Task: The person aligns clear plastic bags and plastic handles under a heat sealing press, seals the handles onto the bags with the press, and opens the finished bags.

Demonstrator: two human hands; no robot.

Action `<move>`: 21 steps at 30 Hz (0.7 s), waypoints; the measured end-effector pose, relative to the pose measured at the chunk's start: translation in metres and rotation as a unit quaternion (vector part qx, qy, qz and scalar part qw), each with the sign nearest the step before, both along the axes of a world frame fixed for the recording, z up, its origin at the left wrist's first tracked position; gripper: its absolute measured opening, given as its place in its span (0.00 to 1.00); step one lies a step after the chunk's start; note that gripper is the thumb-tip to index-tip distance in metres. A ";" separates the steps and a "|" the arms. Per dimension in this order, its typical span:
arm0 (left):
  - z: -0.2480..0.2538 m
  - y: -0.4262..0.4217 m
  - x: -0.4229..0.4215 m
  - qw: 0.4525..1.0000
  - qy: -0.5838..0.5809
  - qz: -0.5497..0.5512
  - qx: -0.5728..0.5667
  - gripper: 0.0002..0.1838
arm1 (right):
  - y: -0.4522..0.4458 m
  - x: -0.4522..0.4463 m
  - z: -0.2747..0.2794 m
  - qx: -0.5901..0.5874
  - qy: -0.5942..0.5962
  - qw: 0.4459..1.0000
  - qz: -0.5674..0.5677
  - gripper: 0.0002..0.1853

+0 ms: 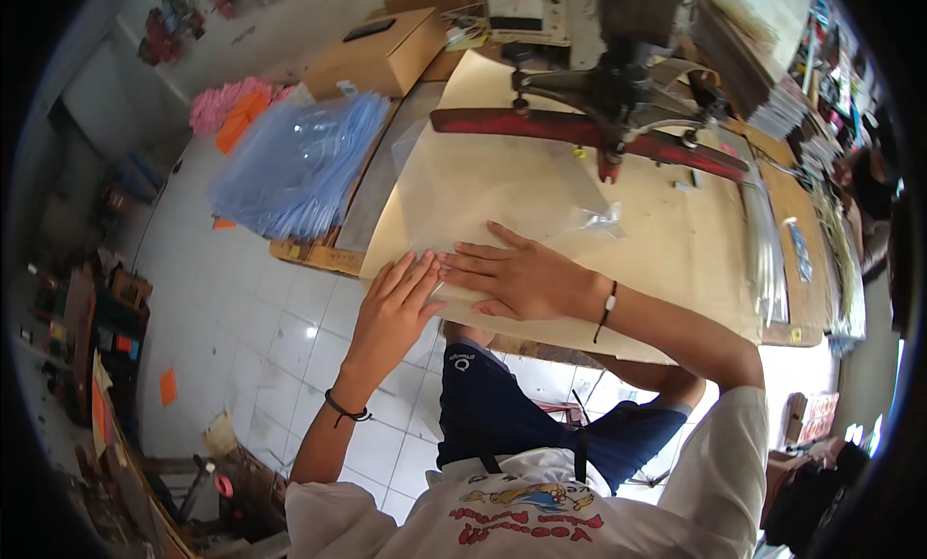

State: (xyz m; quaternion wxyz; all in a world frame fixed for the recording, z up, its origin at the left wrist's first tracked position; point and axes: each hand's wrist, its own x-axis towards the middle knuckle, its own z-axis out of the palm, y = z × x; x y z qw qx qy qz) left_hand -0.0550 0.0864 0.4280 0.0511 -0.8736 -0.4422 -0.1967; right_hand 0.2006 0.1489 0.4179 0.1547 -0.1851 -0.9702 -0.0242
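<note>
Both hands lie on a clear plastic sheet [492, 187] spread over the tan board [686, 240] on the table. My left hand [394, 293] rests at the board's front left edge, its fingers stretched out flat. Beside it, fingertips nearly touching, my right hand [517, 274] presses palm down with its fingers spread. Above the sheet's far part hangs a red bar [521, 124] of a machine. A small crumpled clear piece [606, 218] sits at the sheet's right side.
Stacked bluish clear plastic [299, 163] lies at the left, with a cardboard box [377, 55] behind it bearing a phone [369, 29]. Long clear strips [765, 255] line the right side. An orange scrap [168, 386] is on the tiled floor.
</note>
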 end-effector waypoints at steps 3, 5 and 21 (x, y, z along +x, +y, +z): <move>-0.011 0.002 -0.002 0.999 0.007 0.003 0.038 0.25 | -0.010 0.015 0.009 0.010 -0.026 0.997 -0.069 0.32; -0.016 0.002 -0.007 0.999 0.003 0.002 0.051 0.24 | -0.018 0.044 0.017 0.036 -0.029 0.989 -0.140 0.31; -0.021 -0.001 -0.001 0.996 -0.042 0.003 0.081 0.21 | -0.033 0.127 0.043 0.101 -0.040 0.967 -0.230 0.28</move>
